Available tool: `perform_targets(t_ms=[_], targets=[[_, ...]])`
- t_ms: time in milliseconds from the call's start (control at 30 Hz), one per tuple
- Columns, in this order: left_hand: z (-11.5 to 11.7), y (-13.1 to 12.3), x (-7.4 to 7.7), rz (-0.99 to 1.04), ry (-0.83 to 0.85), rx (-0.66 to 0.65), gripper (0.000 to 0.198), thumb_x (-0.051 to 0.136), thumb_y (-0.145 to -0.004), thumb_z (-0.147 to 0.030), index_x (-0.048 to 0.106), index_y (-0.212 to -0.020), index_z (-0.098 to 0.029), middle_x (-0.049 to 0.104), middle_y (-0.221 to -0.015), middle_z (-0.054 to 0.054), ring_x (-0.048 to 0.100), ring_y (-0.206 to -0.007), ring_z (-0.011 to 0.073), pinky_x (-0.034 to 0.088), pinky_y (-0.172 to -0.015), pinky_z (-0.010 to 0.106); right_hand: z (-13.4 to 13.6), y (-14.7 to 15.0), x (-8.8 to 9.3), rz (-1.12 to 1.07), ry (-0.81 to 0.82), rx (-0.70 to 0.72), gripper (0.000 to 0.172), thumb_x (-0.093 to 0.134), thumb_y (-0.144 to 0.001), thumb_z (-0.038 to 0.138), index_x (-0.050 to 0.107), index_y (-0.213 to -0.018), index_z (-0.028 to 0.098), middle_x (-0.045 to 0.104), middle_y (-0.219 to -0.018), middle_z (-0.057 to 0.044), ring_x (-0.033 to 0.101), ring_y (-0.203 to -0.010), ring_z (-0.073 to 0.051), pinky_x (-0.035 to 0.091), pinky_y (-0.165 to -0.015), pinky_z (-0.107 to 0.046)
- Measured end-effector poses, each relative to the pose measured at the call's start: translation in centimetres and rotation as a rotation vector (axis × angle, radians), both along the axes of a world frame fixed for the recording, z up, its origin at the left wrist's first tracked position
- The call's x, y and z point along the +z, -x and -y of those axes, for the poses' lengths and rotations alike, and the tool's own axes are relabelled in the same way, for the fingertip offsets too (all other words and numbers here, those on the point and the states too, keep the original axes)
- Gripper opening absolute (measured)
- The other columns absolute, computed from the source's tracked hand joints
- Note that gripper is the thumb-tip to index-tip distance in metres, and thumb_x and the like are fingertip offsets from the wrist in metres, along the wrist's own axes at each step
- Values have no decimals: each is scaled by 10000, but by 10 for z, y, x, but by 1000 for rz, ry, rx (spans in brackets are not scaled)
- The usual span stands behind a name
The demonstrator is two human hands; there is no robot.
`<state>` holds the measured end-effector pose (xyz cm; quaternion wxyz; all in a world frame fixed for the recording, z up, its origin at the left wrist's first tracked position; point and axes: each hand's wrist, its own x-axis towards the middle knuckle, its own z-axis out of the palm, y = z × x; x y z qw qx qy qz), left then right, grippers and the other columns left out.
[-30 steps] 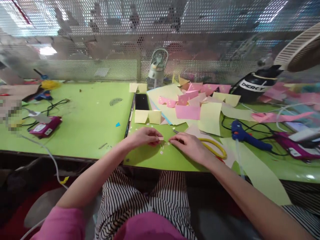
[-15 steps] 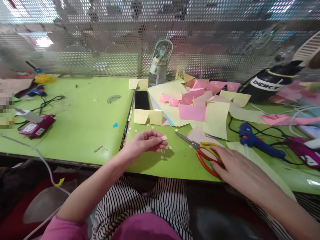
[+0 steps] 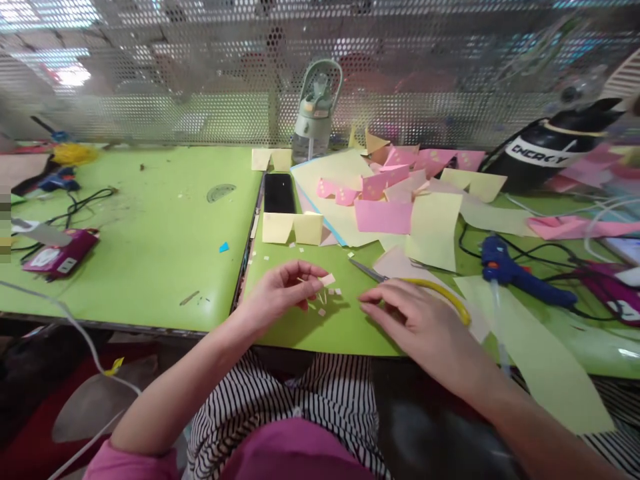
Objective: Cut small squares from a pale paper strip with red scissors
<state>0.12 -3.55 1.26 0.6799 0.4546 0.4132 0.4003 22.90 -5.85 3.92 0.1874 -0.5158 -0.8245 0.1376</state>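
Note:
Between the thumb and fingers of my left hand point(image 3: 285, 292) is a small pale piece of paper point(image 3: 327, 280). Tiny paper squares point(image 3: 338, 291) lie on the green table just beside and below those fingertips. My right hand point(image 3: 420, 323) holds nothing, its thumb and index finger a little apart, pointing toward the left hand. Partly covered by it are scissors point(image 3: 367, 269), lying with the blades toward the upper left. One yellow handle shows past the knuckles; the red handle is hidden.
Pink and pale yellow cut papers point(image 3: 383, 217) pile up behind the hands. A phone point(image 3: 280, 193) and a bottle point(image 3: 314, 123) stand left of them. On the right are a blue glue gun point(image 3: 525, 280) with its cord and a black "ENERGY" bottle point(image 3: 540, 153). A purple power strip point(image 3: 63, 253) lies far left.
My right hand has let go of the scissors and moved left, toward my left hand. The scissors now lie on the table. My left hand still pinches the paper piece.

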Motion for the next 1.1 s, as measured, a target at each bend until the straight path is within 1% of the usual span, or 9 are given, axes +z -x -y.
perform_targets(t_ms=[133,267,433,600,700,800,833,967,1100], targets=[[7,2,-4,47,18,-22,197,710,-798,-281,665,-928,-139,645,-854,23,581,-679,90,463,-611,222,-2,23,-6,-135,124,-36,194,535,-918,378,656,-905,227,698,-853,-22,635,-717,-155,492,-643,-285],[15,-2,-7,42,-18,-31,189,698,-804,-291,647,-904,-139,636,-825,17,572,-680,93,472,-632,228,-2,34,-3,-268,214,-74,242,560,-900,447,645,-898,220,679,-767,-5,608,-647,-140,468,-567,-259],[22,-7,-10,-9,-80,-35,174,670,-828,-298,630,-913,-152,633,-824,7,549,-648,82,453,-616,223,1,40,0,-325,195,-90,202,549,-908,390,624,-829,220,648,-722,9,587,-625,-127,453,-547,-245],[25,-6,-10,-110,-92,-25,163,663,-830,-311,627,-857,-155,601,-696,-15,528,-609,84,417,-575,212,5,43,0,-255,96,-37,181,540,-916,352,611,-812,222,653,-723,5,578,-607,-120,458,-541,-239],[24,0,-6,-118,-79,-21,178,672,-823,-325,624,-843,-154,636,-703,-3,569,-620,92,444,-583,213,4,25,-2,-76,1,-2,230,465,-948,385,618,-883,226,690,-824,-36,636,-715,-166,512,-632,-288],[21,9,-3,-105,-65,35,174,686,-810,-311,620,-815,-150,656,-703,1,608,-625,95,471,-581,208,1,-14,-9,259,-164,-79,315,376,-943,390,603,-1032,190,700,-1033,-140,665,-951,-298,531,-805,-457],[20,12,-2,-102,-62,55,165,686,-809,-299,619,-808,-149,651,-689,-5,609,-613,91,473,-574,204,0,-28,-12,338,-173,-94,331,365,-929,387,594,-1053,182,695,-1058,-161,667,-961,-320,528,-817,-487],[17,13,-2,-100,-43,57,145,679,-812,-278,611,-801,-151,635,-649,-25,599,-565,78,473,-550,195,-2,-66,-18,449,-90,-45,340,399,-857,325,573,-1113,183,681,-1159,-165,677,-988,-333,539,-840,-490],[18,8,-3,-129,-29,19,163,677,-817,-300,604,-809,-155,645,-637,-22,602,-557,84,476,-550,202,-13,-77,-17,473,-12,-98,338,445,-760,334,606,-1017,184,707,-983,-165,690,-884,-341,556,-758,-474]])
